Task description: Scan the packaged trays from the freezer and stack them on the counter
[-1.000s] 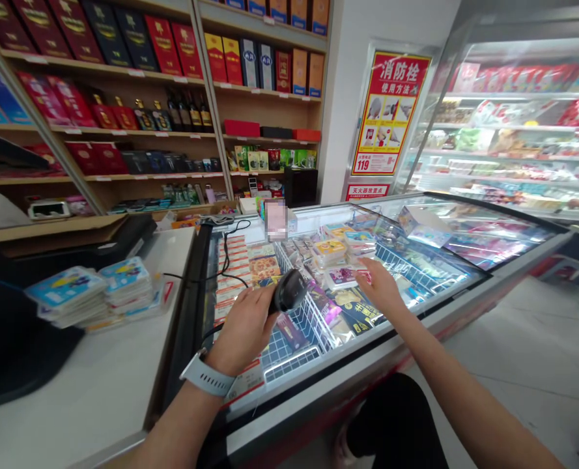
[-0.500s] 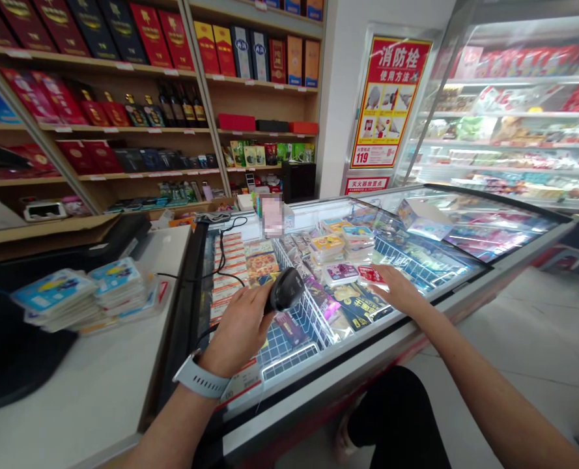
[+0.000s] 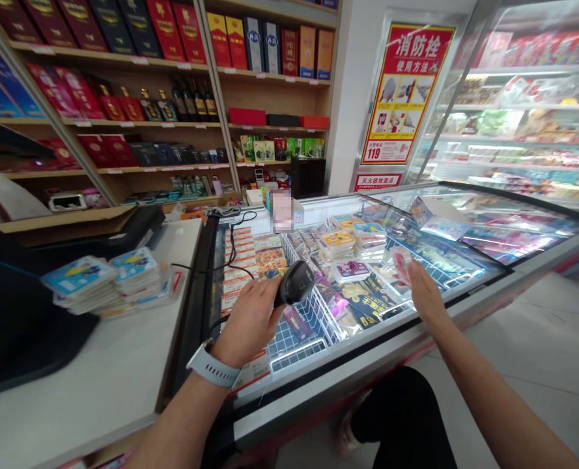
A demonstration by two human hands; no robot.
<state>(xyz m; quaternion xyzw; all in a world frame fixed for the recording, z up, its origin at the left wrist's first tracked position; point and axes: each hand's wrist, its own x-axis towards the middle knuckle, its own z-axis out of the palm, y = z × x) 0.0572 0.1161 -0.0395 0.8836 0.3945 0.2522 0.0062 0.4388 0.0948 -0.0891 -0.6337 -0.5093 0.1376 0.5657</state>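
My left hand (image 3: 253,319), with a grey watch on the wrist, is wrapped round a black handheld scanner (image 3: 295,283) above the freezer's glass top. My right hand (image 3: 422,286) grips a red-and-white pack (image 3: 400,264), tilted up off the glass. A purple-and-white pack (image 3: 350,270) lies on the freezer between my hands. Behind it stand stacks of orange packs (image 3: 337,245) and blue packs (image 3: 370,238). On the counter at the left are piles of blue-and-white packs (image 3: 80,280).
A glass-topped freezer (image 3: 289,392) stretches across the front, with a black cable (image 3: 231,251) on it. An open box (image 3: 440,218) sits further right. The white counter (image 3: 98,397) and a black machine (image 3: 20,312) are at the left.
My right hand has lifted the red-and-white pack off the glass and moved it right, tilting it up. My left hand still holds the scanner. The view has shifted slightly.
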